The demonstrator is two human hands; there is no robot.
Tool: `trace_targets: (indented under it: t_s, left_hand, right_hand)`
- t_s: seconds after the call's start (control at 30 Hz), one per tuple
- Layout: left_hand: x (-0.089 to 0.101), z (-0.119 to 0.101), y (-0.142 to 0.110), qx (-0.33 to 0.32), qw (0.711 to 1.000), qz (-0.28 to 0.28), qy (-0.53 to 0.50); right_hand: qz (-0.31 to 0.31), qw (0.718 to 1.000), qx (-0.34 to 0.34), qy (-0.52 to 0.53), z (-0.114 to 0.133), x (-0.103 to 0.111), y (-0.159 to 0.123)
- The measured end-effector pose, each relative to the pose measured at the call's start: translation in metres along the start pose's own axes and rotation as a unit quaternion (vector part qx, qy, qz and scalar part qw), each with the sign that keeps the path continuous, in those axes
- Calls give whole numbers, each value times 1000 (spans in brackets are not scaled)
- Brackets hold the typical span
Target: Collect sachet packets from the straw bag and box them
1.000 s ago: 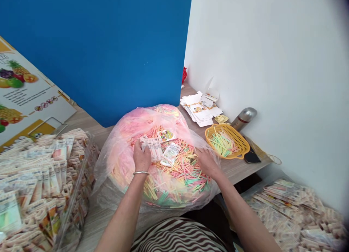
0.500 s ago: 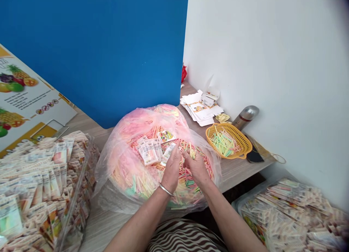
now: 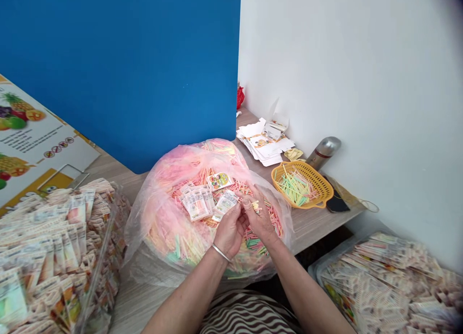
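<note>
Over a clear plastic bag (image 3: 159, 228) of pastel sticks (image 3: 231, 183) at twelve o'clock, the left hand (image 3: 229, 235) holds a printed packet (image 3: 224, 205) in a narrow pinch, the right hand (image 3: 259, 218) pinches a few loose sticks (image 3: 256, 207); a yellow basket (image 3: 302, 184) sits at two o'clock on the table (image 3: 307, 224).

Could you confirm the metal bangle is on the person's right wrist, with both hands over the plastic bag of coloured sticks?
No: the head view shows the bangle on the left wrist; the left hand and right hand are over the plastic bag of coloured sticks.
</note>
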State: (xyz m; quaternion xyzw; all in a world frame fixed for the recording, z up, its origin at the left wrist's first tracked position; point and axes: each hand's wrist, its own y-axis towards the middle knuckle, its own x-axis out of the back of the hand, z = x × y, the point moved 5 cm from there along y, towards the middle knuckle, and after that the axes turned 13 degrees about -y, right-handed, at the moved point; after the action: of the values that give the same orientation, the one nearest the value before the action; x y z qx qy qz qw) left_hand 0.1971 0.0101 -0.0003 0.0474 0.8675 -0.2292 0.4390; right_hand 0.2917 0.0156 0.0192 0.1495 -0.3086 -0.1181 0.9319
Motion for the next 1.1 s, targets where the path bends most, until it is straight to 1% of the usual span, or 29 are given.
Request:
trace_targets:
  t_s: [0.07,0.13,0.2,0.27,0.37,0.43,0.47,0.5,0.53,0.57,0.6,0.63,0.67,0.7,0.73,0.77,0.8,0.83,0.87,0.9,0.93,1.0,1.1]
  left_hand:
    - [-1,-1,0,-1,998,32,63]
    - [-2,-3,0,2,994,54,99]
    - [-2,-5,0,0,995,55,89]
    - [-1,-5,-1,2,997,50,62]
    - [1,0,-1,5,999,41,35]
    - [3,3,-1,9,999,38,35]
    - [5,3,0,10,998,37,52]
    - [8,1,2,5,995,33,95]
    - [11,-3,4,-14,985,25,169]
    - [14,-11,6,-52,961,15,270]
    - [16,-22,8,-108,917,4,384]
    - [15,-33,10,-170,849,-6,500]
    - [13,-42,12,-226,767,-11,600]
    - [11,-49,15,-260,686,-16,680]
    - [10,-53,20,-271,613,-22,742]
    - [10,-56,26,-257,554,-34,791]
    - [12,-58,32,-231,509,-48,828]
    - [13,-59,38,-203,476,-64,853]
    - [14,-60,42,-182,454,-80,868]
    - [14,-61,46,-171,442,-93,876]
    - [14,-63,48,-167,439,-104,877]
    - [13,-66,48,-171,448,-111,870]
    - [11,-70,44,-179,460,-91,865]
  right_hand:
    - [42,999,14,-3,0,0,1]
    - [83,996,29,-8,1,0,2]
    - [103,994,35,-13,1,1,3]
    - [105,993,42,-19,3,2,3]
    - [83,995,47,-23,5,3,2]
    - [52,998,33,-19,4,5,2]
    - [30,999,21,-18,3,6,2]
    - [5,1000,11,-19,1,9,2]
    - [-20,1000,5,-20,0,11,2]
    - [-40,999,1,-20,-2,14,2]
    - [-56,998,0,-17,-3,16,2]
    - [-66,998,0,-9,-5,18,1]
    - [-71,997,0,1,-6,19,1]
    - [-71,997,-1,13,-7,20,1]
    - [-69,997,-5,25,-8,20,0]
    - [-64,997,-8,34,-8,20,0]
    - [-58,997,-12,40,-9,19,-1]
    - [-51,997,-16,46,-9,18,-2]
    - [-47,997,-21,51,-9,17,-3]
    - [-46,997,-27,54,-10,16,-3]
    - [-48,997,-31,54,-12,16,-4]
    - [-59,996,-44,50,-17,17,-4]
    - [-63,995,-72,38,-27,17,-1]
